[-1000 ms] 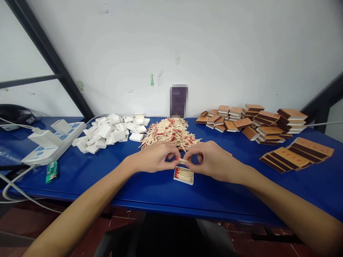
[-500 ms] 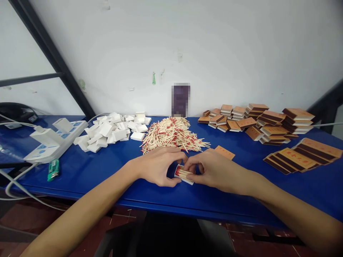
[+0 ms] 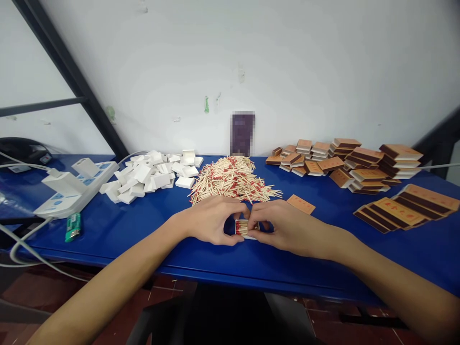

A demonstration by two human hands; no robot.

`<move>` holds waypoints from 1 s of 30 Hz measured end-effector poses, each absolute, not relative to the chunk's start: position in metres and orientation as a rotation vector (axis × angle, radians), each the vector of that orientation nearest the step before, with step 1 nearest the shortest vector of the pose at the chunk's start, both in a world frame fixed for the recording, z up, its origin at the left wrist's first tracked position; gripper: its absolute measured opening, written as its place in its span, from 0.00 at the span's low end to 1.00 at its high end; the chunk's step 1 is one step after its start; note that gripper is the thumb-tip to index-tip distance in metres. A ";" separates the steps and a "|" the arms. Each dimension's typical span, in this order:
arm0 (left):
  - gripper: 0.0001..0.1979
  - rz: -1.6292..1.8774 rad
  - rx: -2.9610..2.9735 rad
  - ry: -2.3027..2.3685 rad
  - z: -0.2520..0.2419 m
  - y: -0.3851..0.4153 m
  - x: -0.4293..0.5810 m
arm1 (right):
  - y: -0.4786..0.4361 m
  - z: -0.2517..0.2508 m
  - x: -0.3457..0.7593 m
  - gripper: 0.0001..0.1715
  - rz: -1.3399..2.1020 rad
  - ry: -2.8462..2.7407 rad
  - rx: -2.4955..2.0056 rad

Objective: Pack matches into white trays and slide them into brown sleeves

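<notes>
A small white matchbox tray point(image 3: 243, 227) filled with red-tipped matches rests on the blue table point(image 3: 151, 235) between both my hands. My left hand point(image 3: 210, 219) curls round its left end, fingers closed on it. My right hand point(image 3: 282, 223) grips its right end the same way. Just behind my hands lies a loose heap of matches point(image 3: 232, 179). A single flat orange sleeve point(image 3: 301, 204) lies right of the heap.
A pile of empty white trays point(image 3: 153, 175) sits at the back left, beside a white power strip point(image 3: 70, 187) and a green lighter point(image 3: 72, 227). Stacked filled matchboxes point(image 3: 345, 163) and flat sleeves point(image 3: 404, 207) occupy the right. The table's front edge is just below my wrists.
A second ago both hands held a few matches above the tray. They have come down and closed round the tray's ends.
</notes>
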State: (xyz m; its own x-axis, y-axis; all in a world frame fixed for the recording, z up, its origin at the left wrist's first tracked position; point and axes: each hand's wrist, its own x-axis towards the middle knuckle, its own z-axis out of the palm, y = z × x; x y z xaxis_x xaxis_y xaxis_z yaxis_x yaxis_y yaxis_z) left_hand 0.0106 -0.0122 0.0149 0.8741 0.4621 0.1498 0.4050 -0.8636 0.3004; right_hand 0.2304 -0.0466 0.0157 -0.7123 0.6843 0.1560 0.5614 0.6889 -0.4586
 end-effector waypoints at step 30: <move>0.16 0.372 2.696 0.633 0.007 -0.005 0.008 | -0.039 0.012 0.232 0.11 0.609 -2.629 -0.832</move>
